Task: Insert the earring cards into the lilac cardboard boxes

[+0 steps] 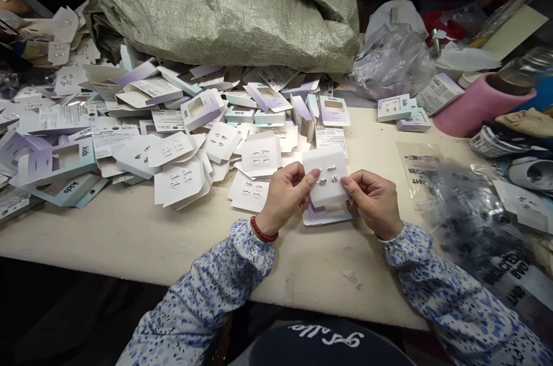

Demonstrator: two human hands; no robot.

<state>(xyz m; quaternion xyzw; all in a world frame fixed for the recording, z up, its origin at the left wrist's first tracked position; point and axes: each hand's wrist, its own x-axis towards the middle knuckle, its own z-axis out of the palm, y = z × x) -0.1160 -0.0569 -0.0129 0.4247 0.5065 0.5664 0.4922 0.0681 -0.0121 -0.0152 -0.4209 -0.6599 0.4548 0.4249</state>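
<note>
Between my two hands is a white earring card [325, 187] with small silver earrings on its face. My left hand [283, 193] pinches its left edge, thumb on the front. On the right edge, the thumb and fingers of my right hand [374, 202] are closed in the same way. Just under the card, a pale box with a window [330, 215] lies on the table, partly hidden by the card. Left of my left hand are more white earring cards [261, 154], some stacked [181, 181], each bearing small silver earrings.
A heap of purple and mint boxes [201, 108] covers the table's back left. Behind it lies a large green woven sack [224, 8]. Filled boxes [397, 108] stand at the back right, near a pink roll [475, 104]. Clear plastic bags [484, 239] lie along the right side.
</note>
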